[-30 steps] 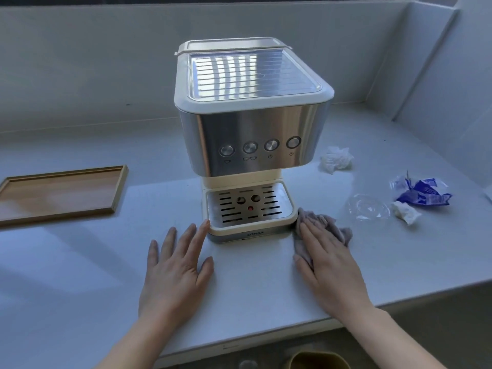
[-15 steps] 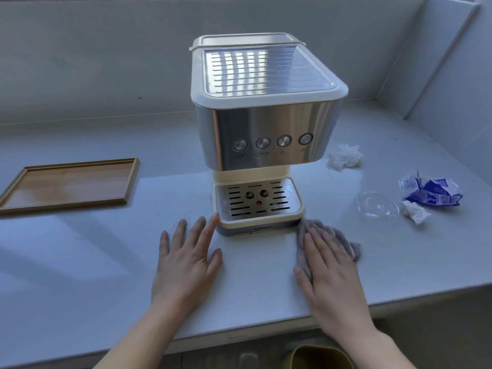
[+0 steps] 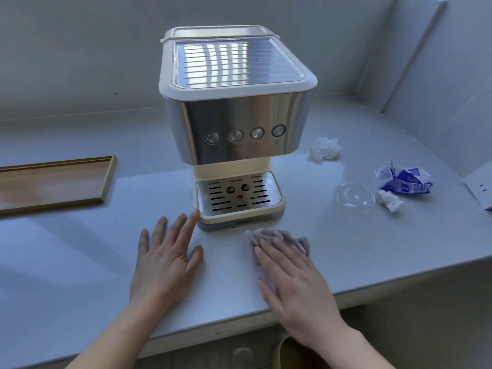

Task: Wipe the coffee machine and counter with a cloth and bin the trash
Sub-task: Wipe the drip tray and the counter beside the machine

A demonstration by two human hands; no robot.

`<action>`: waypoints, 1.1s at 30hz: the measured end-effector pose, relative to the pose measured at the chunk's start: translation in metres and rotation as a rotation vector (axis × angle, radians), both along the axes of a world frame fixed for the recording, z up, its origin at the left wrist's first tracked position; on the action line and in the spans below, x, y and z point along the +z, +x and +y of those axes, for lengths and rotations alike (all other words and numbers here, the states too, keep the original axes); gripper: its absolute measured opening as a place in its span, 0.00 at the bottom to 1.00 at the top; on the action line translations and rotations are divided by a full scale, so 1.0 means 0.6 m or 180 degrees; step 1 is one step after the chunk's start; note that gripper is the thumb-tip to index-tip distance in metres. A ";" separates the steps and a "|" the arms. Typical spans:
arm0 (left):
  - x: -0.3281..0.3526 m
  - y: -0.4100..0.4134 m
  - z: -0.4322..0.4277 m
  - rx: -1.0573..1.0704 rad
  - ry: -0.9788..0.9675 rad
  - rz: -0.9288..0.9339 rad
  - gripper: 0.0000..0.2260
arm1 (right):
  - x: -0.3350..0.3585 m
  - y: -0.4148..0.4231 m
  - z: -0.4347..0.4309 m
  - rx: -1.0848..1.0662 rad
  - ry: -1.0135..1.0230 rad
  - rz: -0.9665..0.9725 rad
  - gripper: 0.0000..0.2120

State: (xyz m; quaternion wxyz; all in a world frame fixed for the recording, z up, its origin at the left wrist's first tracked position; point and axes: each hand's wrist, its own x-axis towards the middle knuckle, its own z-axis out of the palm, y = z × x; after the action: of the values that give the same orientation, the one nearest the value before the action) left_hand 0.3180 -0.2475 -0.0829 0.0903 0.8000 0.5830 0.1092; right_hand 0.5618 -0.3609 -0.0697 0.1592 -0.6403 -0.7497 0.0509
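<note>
Lying near the counter's left edge, a shallow wooden tray shows only its flat wooden floor. The left hand rests palm down near the front edge with its fingers spread, the index fingertip touching the front left corner of the drip tray. That drip tray, a slotted metal grate in a cream frame with a small red dot at its middle, sits at the foot of the coffee machine, which stands upright mid-counter.

Just in front of the machine's right corner, the right hand lies flat with straight fingers close together, pressing the grey cloth onto the counter. Below the front edge, beside the right forearm, the rim of a yellowish container shows; its inside is hidden.

Right of the machine lies a crumpled white tissue. Toward the right edge sit a clear plastic lid, a smaller tissue wad just beside it, and a blue-and-white wrapper.
</note>
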 end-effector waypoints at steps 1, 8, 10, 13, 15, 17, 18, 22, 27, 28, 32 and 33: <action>0.001 0.000 0.000 -0.0003 0.0007 0.0001 0.28 | 0.000 0.023 0.003 -0.0139 -0.0005 0.0049 0.25; 0.002 0.004 -0.001 0.0006 -0.0003 -0.0010 0.28 | -0.001 0.042 0.050 -0.1051 -0.0052 -0.0047 0.30; 0.001 0.005 -0.001 0.0017 0.0012 -0.0027 0.28 | -0.003 0.001 0.045 -0.0981 -0.0081 -0.0107 0.30; 0.000 0.006 0.000 0.0030 0.0015 0.0025 0.29 | -0.006 -0.046 0.041 -0.0735 -0.0126 -0.0094 0.29; 0.001 0.006 0.000 0.0037 0.0019 -0.0015 0.30 | -0.005 -0.071 0.045 -0.0593 -0.0086 -0.0079 0.29; 0.004 0.006 0.001 0.0034 -0.0031 -0.0078 0.29 | -0.004 -0.094 0.050 -0.0415 -0.0076 -0.0080 0.28; 0.005 0.006 0.001 0.0033 -0.0050 -0.0114 0.29 | -0.005 -0.103 0.054 -0.0331 -0.0072 -0.0085 0.28; 0.013 0.002 0.001 0.0081 -0.0144 -0.0442 0.24 | -0.006 -0.134 0.065 -0.0082 0.0089 -0.0043 0.26; 0.042 -0.030 -0.002 0.0284 -0.0502 -0.2280 0.19 | -0.005 -0.182 0.087 0.0317 0.0278 0.0122 0.25; 0.046 -0.042 -0.004 0.0297 -0.0538 -0.2496 0.18 | -0.006 -0.195 0.096 0.0427 0.0249 0.0177 0.25; 0.050 -0.088 -0.015 0.0097 -0.0593 -0.2645 0.19 | -0.002 -0.237 0.137 0.0874 0.0206 0.0448 0.22; 0.049 -0.097 -0.013 0.0090 -0.0589 -0.2608 0.20 | -0.001 -0.244 0.146 0.0929 0.0203 0.0493 0.21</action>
State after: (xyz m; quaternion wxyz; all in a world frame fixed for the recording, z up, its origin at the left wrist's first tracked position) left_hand 0.2596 -0.2555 -0.0534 0.3848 0.6709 0.5171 0.3667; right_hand 0.4156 -0.2730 -0.0701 0.2276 -0.5134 -0.8215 0.0989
